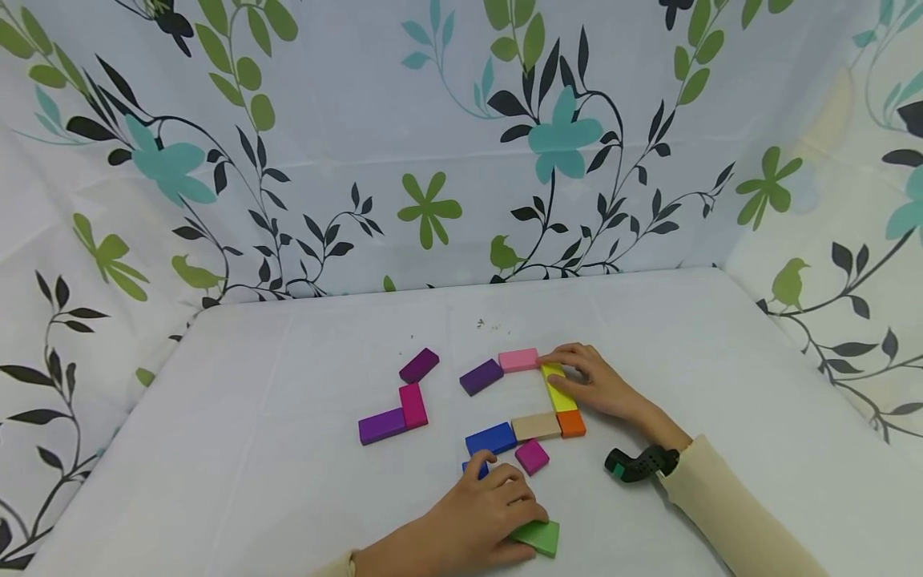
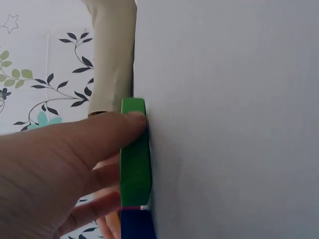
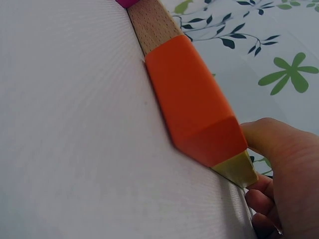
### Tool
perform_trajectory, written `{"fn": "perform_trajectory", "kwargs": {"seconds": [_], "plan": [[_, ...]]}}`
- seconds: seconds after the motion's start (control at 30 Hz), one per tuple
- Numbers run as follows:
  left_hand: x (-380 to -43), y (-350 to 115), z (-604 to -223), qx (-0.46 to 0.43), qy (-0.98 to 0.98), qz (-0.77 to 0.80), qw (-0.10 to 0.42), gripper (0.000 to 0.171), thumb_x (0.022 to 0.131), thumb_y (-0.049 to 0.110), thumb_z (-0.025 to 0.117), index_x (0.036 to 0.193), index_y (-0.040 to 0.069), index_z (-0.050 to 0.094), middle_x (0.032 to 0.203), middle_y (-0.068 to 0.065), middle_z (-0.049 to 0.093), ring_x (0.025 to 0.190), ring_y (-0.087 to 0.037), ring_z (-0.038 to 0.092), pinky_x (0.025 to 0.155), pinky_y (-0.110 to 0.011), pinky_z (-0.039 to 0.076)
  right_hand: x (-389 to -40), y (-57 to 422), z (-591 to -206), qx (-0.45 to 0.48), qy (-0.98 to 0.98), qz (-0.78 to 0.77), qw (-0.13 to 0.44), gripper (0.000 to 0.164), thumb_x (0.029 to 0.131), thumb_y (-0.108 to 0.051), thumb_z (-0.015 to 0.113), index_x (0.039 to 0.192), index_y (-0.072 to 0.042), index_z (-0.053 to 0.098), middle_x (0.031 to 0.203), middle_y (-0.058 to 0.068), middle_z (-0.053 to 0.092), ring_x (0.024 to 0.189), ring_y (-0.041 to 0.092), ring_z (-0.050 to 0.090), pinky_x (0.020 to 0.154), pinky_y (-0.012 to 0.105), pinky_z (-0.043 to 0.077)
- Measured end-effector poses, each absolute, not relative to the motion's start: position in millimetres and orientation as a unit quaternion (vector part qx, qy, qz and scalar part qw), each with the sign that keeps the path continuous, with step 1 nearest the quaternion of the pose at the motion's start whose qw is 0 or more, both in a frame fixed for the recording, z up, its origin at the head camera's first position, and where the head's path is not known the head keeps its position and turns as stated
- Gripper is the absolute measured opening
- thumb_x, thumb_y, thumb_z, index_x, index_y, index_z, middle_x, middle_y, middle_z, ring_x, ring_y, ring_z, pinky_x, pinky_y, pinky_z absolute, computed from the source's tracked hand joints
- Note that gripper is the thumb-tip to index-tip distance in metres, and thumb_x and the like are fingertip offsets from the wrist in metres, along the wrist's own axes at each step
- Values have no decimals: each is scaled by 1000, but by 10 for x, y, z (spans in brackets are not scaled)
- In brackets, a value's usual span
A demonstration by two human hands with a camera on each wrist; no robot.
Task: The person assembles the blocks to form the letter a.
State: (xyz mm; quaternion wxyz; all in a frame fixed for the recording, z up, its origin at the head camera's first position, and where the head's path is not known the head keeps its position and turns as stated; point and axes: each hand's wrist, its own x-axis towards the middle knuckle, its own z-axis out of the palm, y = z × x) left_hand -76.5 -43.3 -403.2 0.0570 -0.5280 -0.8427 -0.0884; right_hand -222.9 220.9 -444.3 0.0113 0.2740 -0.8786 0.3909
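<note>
My left hand (image 1: 479, 517) grips a green block (image 1: 539, 538) near the front of the table. In the left wrist view its thumb presses along the side of the green block (image 2: 134, 164), with a dark blue block (image 2: 137, 224) just beyond. Farther back, my right hand (image 1: 602, 383) pinches a yellow block (image 1: 560, 393), index fingertip by its far end and thumb lower down. The yellow block's near end meets an orange block (image 1: 571, 423); its far end is by a pink block (image 1: 517, 360). In the right wrist view the orange block (image 3: 194, 94) hides most of the yellow one.
A wooden block (image 1: 537, 426) and a blue block (image 1: 491, 438) continue left from the orange one. Nearer lie a magenta block (image 1: 532, 457) and a small blue block (image 1: 474, 470), partly hidden by my left hand. A purple block (image 1: 481, 377) adjoins the pink; several purple-toned blocks (image 1: 383, 426) lie left.
</note>
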Motion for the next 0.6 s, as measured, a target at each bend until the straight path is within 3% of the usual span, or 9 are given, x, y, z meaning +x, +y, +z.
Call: {"fn": "perform_trajectory", "kwargs": {"seconds": [0.43,0.6], "plan": [[-766,-437,-4063,-502,-858,-102,44,29,94,45,59,115,27,66,106,14,64,108,-7,50,92,-40,40,-2232,2211,-4454,271,-879,393,11,33,95,-20,62,128,-16,65,130,14,53,124,36,41,100,63,35],[-759,-432,-4079,-495,-860,-102,73,28,93,46,61,111,25,67,102,13,64,103,-6,52,89,-36,40,-2232,2216,-4467,274,-878,392,15,33,95,-20,62,128,-16,65,129,14,53,124,35,41,100,63,35]]}}
